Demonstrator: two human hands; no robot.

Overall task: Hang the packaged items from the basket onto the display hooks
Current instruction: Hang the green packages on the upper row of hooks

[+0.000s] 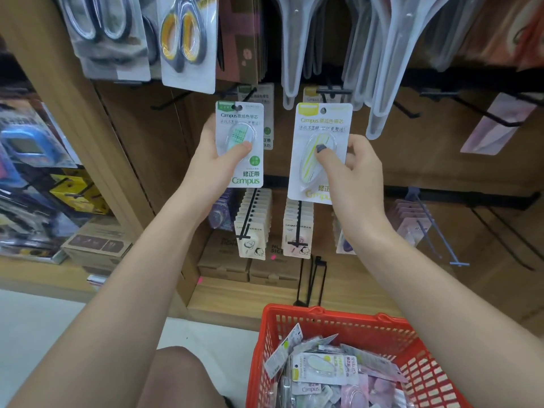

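Observation:
My left hand [216,160] grips a green Campus correction-tape pack [240,142], its hang hole up at the tip of a black display hook [245,97]. A yellow Campus correction-tape pack [319,154] is pinched in my right hand [354,169], its top just below another black hook [332,92]. Whether either pack sits on its hook I cannot tell. Similar packs hang behind both on those hooks. The red basket [347,322] stands at the bottom right, with several more packaged items [326,369] in it.
Packaged scissors [182,39] and clear blister packs [391,54] hang overhead. Lower hooks carry rows of correction-tape packs [253,222]. Bare hooks [435,228] jut out at the right. Cardboard boxes [226,263] sit on the bottom shelf. My knee [179,375] is left of the basket.

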